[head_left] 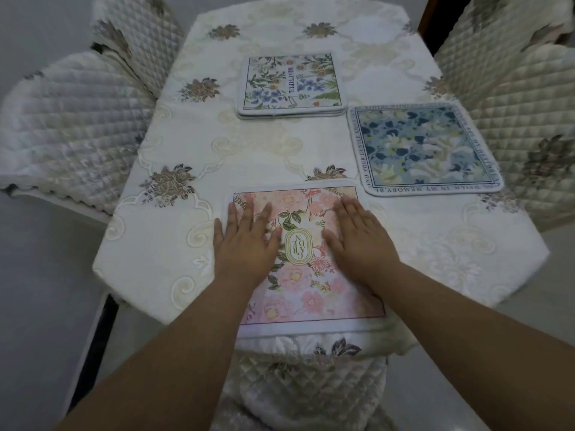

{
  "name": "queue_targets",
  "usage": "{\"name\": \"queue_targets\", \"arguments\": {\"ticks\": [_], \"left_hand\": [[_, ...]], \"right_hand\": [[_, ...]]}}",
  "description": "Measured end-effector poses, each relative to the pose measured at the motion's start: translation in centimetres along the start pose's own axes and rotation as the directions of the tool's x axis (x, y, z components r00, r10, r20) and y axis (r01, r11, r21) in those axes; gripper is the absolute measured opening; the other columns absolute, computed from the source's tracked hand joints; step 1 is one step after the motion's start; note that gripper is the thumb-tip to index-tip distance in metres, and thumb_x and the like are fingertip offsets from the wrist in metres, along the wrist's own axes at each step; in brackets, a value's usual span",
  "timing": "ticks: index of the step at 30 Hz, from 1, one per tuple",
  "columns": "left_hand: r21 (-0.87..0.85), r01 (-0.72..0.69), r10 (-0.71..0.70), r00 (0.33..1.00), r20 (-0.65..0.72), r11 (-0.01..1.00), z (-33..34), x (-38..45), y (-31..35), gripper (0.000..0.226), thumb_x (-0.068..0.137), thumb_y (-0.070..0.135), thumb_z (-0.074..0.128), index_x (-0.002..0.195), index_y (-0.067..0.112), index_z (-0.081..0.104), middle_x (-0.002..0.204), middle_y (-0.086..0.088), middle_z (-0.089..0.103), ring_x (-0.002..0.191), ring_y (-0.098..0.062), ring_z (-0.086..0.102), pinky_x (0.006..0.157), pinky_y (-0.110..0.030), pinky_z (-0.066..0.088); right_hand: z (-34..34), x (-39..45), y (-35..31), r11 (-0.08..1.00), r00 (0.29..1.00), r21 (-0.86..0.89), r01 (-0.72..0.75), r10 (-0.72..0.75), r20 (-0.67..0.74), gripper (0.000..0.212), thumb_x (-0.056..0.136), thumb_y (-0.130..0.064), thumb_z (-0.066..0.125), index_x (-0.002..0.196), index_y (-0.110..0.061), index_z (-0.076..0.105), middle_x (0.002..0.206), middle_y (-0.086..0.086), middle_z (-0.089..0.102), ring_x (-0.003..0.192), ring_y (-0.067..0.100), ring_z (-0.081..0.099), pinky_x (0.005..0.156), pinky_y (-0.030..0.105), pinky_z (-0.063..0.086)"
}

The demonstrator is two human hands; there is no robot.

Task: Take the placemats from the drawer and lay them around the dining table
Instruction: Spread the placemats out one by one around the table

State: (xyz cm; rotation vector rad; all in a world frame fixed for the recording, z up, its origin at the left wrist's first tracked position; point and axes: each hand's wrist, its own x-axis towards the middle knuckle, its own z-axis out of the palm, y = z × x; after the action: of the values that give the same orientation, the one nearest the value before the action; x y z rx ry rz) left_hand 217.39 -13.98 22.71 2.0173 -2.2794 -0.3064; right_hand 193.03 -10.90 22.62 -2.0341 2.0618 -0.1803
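Note:
A pink floral placemat (pixel 311 293) lies at the near edge of the dining table (pixel 193 144), which wears a cream embroidered cloth. My left hand (pixel 245 244) and my right hand (pixel 357 241) both rest flat on the mat, palms down, fingers spread. A blue floral placemat (pixel 424 147) lies flat at the table's right side. Toward the far middle sits a small stack of placemats (pixel 291 84), the top one white with green and blue flowers.
Quilted cream chair covers stand around the table: two chairs at the left (pixel 71 126), two at the right (pixel 513 98), and one chair (pixel 311 384) right below me at the near end. Pale floor shows on both sides.

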Motion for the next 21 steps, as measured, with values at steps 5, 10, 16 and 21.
{"name": "queue_targets", "arguments": {"ticks": [5, 10, 16, 21], "left_hand": [[0.014, 0.067, -0.067, 0.997, -0.04, 0.998, 0.3, 0.0, 0.1, 0.077, 0.094, 0.075, 0.006, 0.161, 0.038, 0.001, 0.17, -0.002, -0.004, 0.154, -0.031, -0.016, 0.124, -0.051, -0.008], [-0.035, 0.127, -0.129, 0.99, -0.061, 0.991, -0.2, -0.5, 0.3, 0.075, 0.092, 0.075, 0.015, 0.159, 0.044, 0.009, 0.171, 0.001, 0.007, 0.154, -0.038, -0.005, 0.124, -0.054, 0.001], [-0.142, 0.05, -0.062, 0.995, -0.08, 0.989, -0.5, -0.9, -0.4, 0.071, 0.089, 0.074, 0.035, 0.154, 0.044, 0.035, 0.164, 0.02, 0.025, 0.155, -0.03, 0.0, 0.121, -0.055, 0.013], [-0.18, 0.001, -0.01, 0.999, -0.05, 0.984, -0.9, -0.7, -0.8, 0.072, 0.085, 0.079, 0.042, 0.151, 0.05, 0.036, 0.159, 0.032, 0.025, 0.154, -0.031, -0.003, 0.12, -0.056, 0.006]], "right_hand": [[0.1, 0.6, 1.4, 0.996, 0.995, 0.01, -0.087, 0.088, -0.05, 0.081, 0.095, -0.07, 0.01, 0.161, -0.022, 0.003, 0.168, -0.005, 0.001, 0.153, 0.009, -0.003, 0.124, 0.035, 0.004], [-0.5, 0.8, 1.3, 0.986, 0.984, 0.029, -0.164, 0.165, -0.072, 0.081, 0.096, -0.067, 0.014, 0.161, -0.018, 0.008, 0.168, -0.001, 0.004, 0.153, 0.01, 0.0, 0.124, 0.032, 0.003], [-0.3, 1.0, 1.5, 0.979, 0.975, 0.009, -0.203, 0.203, -0.089, 0.082, 0.096, -0.068, 0.01, 0.161, -0.016, 0.008, 0.168, 0.002, 0.007, 0.154, 0.014, 0.005, 0.124, 0.034, 0.006], [-0.3, 0.8, 2.3, 0.982, 0.976, -0.012, -0.191, 0.188, -0.11, 0.076, 0.099, -0.062, 0.009, 0.16, -0.018, 0.012, 0.168, 0.0, 0.012, 0.153, 0.014, 0.008, 0.124, 0.034, 0.007]]}}
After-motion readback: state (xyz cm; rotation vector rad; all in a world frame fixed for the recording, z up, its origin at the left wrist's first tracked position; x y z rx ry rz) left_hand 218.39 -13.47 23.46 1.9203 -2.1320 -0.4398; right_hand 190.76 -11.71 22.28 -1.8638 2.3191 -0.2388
